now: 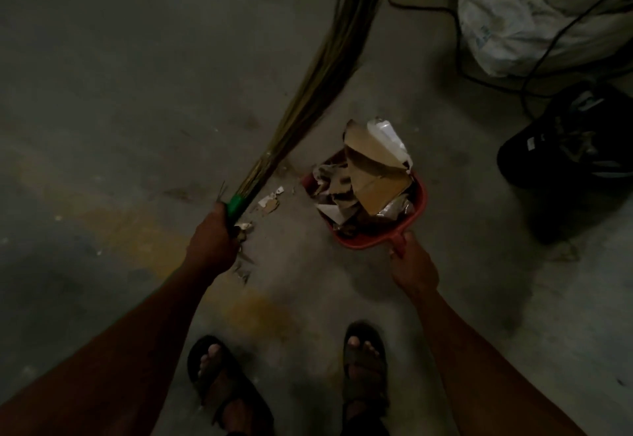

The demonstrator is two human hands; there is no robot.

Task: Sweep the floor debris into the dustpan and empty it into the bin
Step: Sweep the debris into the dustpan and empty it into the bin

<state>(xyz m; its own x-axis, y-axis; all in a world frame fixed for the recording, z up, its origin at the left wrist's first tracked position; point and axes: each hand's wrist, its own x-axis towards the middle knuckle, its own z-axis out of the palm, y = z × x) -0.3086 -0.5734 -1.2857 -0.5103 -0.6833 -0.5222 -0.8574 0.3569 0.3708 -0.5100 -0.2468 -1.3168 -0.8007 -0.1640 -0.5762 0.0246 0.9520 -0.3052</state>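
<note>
Two feet in dark strapped sandals (226, 384) stand on a dim grey concrete floor (102, 93), the heels cut off by the lower edge. Both bare forearms reach forward from the bottom corners. The left hand (214, 235) has its fingers clenched around the green-bound grip of a long broom of thin yellowish straw bristles (308, 100); the fingers themselves are hidden behind the back of the hand. The broom's long axis runs from the hand up and to the right, its tips blurred and cut off at the top edge. Small torn scraps of paper and cardboard (270, 201) lie on the floor just beside the grip. The right hand (412, 266) grasps the short handle of a red plastic dustpan (419, 208), whose mouth points away from the person, heaped with torn brown cardboard and crumpled white paper (373, 175). Farther right sit a dark rounded object (565, 148), hard to make out, a black cable (455, 24) and a crumpled white plastic sack (513, 14).
</note>
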